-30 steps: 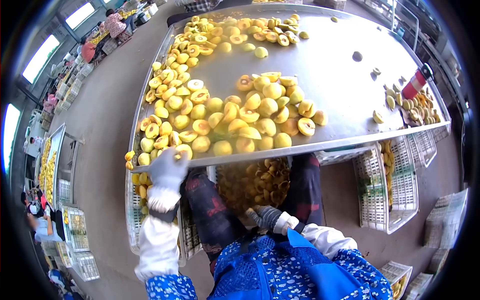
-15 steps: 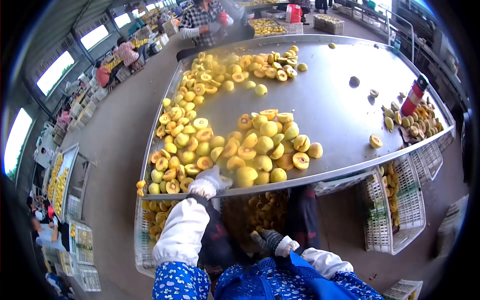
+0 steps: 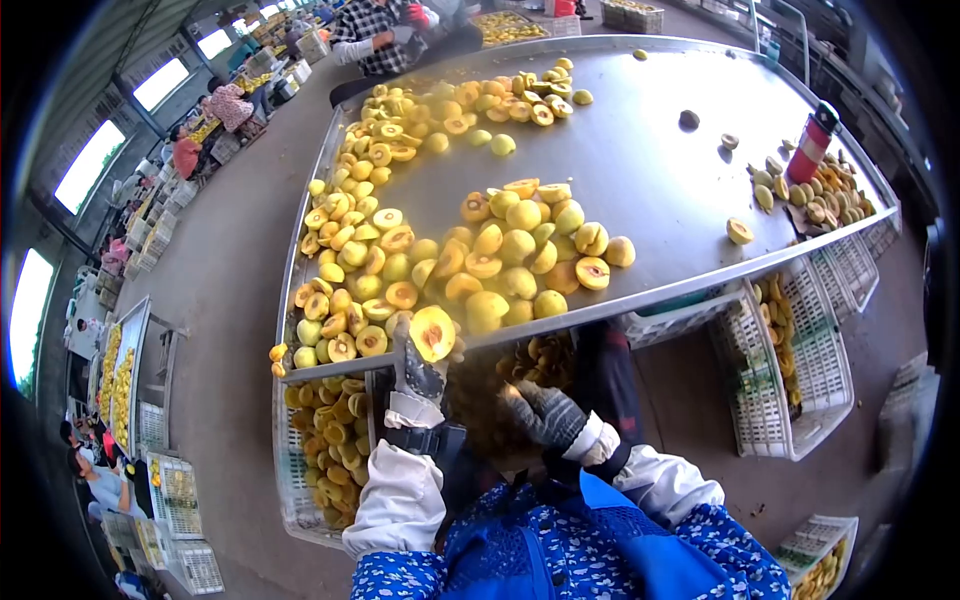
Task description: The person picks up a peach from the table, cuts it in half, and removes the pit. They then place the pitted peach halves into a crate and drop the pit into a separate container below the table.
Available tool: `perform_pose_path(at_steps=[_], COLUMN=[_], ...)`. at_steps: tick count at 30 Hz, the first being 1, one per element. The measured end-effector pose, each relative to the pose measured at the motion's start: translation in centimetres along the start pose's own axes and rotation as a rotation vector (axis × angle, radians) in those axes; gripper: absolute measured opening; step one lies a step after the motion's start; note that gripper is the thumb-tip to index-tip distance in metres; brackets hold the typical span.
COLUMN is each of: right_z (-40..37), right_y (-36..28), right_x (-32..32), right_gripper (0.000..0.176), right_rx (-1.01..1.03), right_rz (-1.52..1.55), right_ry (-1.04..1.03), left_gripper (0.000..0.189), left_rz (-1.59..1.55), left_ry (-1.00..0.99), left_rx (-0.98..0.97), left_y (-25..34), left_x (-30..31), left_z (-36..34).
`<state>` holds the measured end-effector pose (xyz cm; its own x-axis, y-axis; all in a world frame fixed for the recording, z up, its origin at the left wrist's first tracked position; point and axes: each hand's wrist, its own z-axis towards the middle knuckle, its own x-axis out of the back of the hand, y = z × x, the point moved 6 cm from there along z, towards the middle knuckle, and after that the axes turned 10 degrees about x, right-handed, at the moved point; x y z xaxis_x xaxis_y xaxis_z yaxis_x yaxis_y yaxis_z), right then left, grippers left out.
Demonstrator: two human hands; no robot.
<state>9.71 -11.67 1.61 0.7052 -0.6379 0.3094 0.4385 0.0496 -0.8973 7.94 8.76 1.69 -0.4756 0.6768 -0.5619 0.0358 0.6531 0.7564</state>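
My left hand (image 3: 418, 378), in a grey-white glove, holds up a halved yellow peach (image 3: 433, 333) at the table's near edge, its cut face and reddish centre toward me. My right hand (image 3: 550, 415), in a dark grey glove, is in front of my lap, to the right of and lower than the left. Its fingers are curled together, and what they hold, if anything, cannot be made out. Just beyond my left hand, many cut peaches (image 3: 515, 250) lie heaped on the metal table (image 3: 640, 150).
Below the table's left end stands a crate of peach halves (image 3: 330, 450). More white crates (image 3: 790, 390) are under the right side. A red bottle-shaped container (image 3: 811, 145) stands by small brownish pieces (image 3: 835, 195). Across the table, a co-worker in a checked shirt (image 3: 375, 35) sits.
My left hand has come up from the pile at the table edge with a peach half, now facing me. My right hand has risen slightly toward it. The view has shifted a little.
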Motion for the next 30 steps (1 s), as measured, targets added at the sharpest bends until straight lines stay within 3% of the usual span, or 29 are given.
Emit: perform_pose_path(at_steps=[6, 7, 10, 11, 14, 18, 20, 22, 24, 25, 28, 29, 30], right_z=[2.3, 2.7, 3.1, 3.1, 2.4, 1.7, 1.9, 1.8, 1.3, 1.7, 1.5, 1.7, 1.6], right_y=[-0.1, -0.3, -0.7, -0.4, -0.1, -0.4, 0.3, 0.8, 1.0, 0.0, 1.4, 0.2, 1.0], right_x=[-0.7, -0.7, -1.2, -1.4, -2.6, -3.1, -2.8, -2.9, -3.4, -2.5, -2.7, -1.7, -1.7], right_gripper=[0.029, 0.03, 0.032, 0.033, 0.03, 0.034, 0.035, 0.042, 0.043, 0.044, 0.045, 0.045, 0.045], right_rx=[0.148, 0.099, 0.178, 0.06, 0.187, 0.328, 0.129, -0.052, -0.22, -0.146, -0.161, 0.234, 0.207], right_rz=[-0.203, -0.186, -0.228, -0.232, -0.464, -0.41, -0.245, 0.071, 0.54, 0.419, 0.522, -0.053, -0.03], right_ry=[0.069, 0.058, 0.06, 0.009, -0.085, -0.024, -0.085, -0.123, -0.137, -0.235, -0.296, -0.233, -0.29], left_gripper=[0.057, 0.053, 0.046, 0.041, 0.034, 0.029, 0.037, 0.053, 0.051, 0.05, 0.05, 0.05, 0.05], left_rz=[-0.049, 0.011, 0.024, -0.032, -0.184, -0.23, 0.299, 0.022, 0.152, 0.215, 0.347, 0.46, 0.573], left_ry=[0.062, 0.067, 0.075, 0.066, 0.16, 0.257, 0.428, 0.384, 0.376, 0.371, 0.317, 0.337, 0.356], left_rx=[0.028, -0.088, -0.149, -0.114, -0.123, -0.113, -0.333, -0.22, -0.325, -0.379, -0.429, -0.471, -0.512], left_y=[-3.3, -3.7, -4.6, -5.0, -7.2, -8.4, -8.0, -6.9, -6.2, -5.9, -6.2, -6.4, -6.9], left_x=[-1.6, -1.0, -0.5, -0.7, 1.9, 2.8, 3.3, 0.8, 0.1, -0.2, 1.1, 1.9, 2.8], left_z=[-2.6, -2.4, -2.4, -2.7, -1.5, -1.3, -1.5, -2.6, -3.1, -3.3, -2.4, -2.1, -1.8])
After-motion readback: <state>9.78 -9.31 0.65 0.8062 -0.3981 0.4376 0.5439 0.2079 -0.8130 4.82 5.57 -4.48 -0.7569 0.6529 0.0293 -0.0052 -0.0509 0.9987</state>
